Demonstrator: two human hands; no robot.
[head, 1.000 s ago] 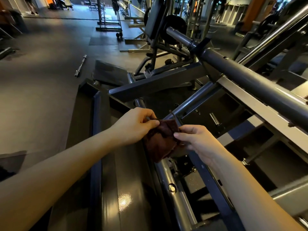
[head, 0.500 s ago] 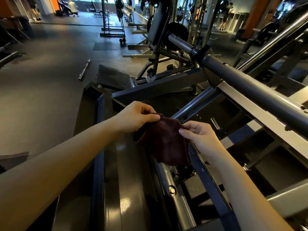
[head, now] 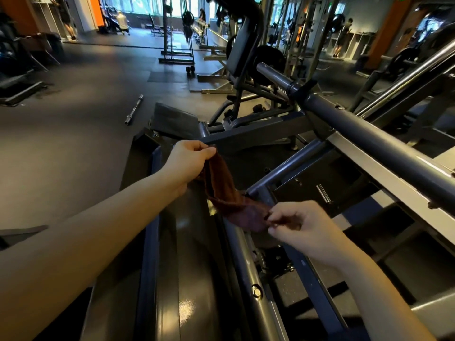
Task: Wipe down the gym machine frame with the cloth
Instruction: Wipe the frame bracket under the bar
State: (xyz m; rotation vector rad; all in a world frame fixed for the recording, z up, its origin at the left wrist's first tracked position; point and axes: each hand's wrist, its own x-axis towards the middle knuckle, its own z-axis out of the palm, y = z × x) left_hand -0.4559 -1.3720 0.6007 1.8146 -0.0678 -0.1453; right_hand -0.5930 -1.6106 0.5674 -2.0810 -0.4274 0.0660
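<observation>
A dark maroon cloth (head: pixel 230 196) hangs stretched between my two hands above the gym machine frame (head: pixel 248 274), a set of dark grey steel rails and tubes. My left hand (head: pixel 189 161) pinches the cloth's upper far end. My right hand (head: pixel 299 226) pinches its lower near end between thumb and fingers. The cloth sags in the middle and seems to hang just above the rail without pressing on it.
A thick grey bar (head: pixel 369 141) crosses the upper right. A glossy black panel (head: pixel 187 279) lies below my left arm. A loose barbell (head: pixel 134 109) lies on the rubber floor at left. Other machines and people stand far back.
The cloth was bunched between my hands; now it is pulled out long. My left hand rose and moved away, my right hand drew back toward me.
</observation>
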